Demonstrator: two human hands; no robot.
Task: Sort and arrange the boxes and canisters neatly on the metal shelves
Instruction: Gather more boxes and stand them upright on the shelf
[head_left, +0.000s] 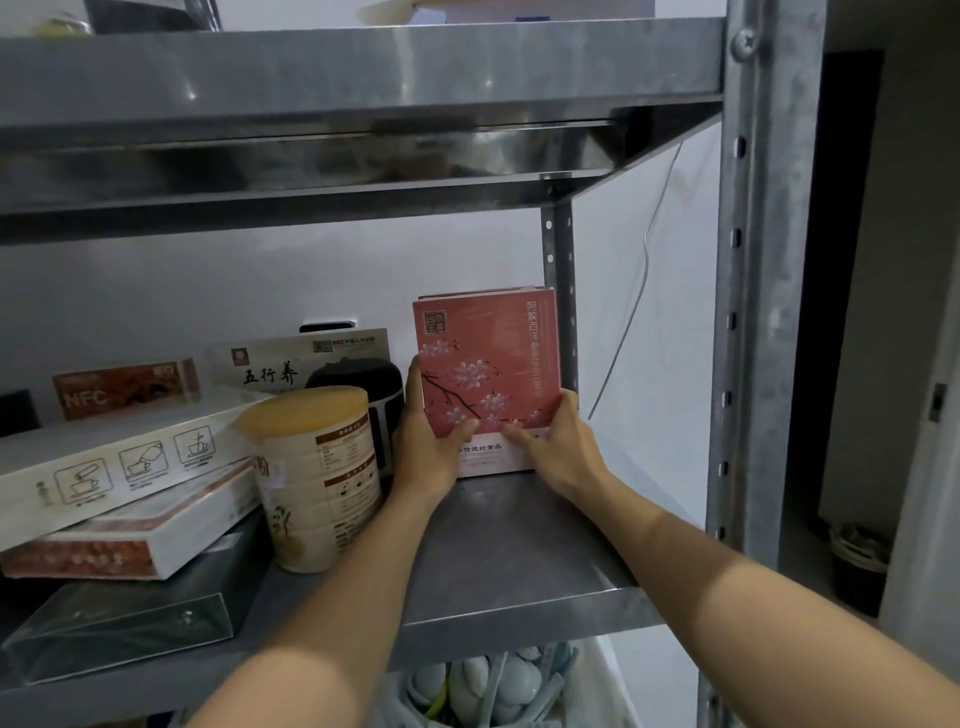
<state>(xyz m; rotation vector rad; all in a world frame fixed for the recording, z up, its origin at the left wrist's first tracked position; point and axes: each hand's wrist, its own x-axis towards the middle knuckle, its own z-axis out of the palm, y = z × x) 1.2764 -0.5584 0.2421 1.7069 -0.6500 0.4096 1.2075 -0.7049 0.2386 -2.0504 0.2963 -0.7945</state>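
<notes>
My left hand (426, 441) and right hand (558, 449) grip the upright pink blossom-printed cardboard box (485, 364) by its side edges, the cream round lidded canister (317, 478) near its left.

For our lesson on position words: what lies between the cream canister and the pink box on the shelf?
Head view: the left hand, holding the left edge of the pink box, and behind it a black rounded pot.

A thin wire (645, 265) hangs down the white wall (260, 280) at two o'clock. A dark bin (857, 569) stands at four o'clock. Pale objects (488, 686) are heaped at six o'clock.
</notes>
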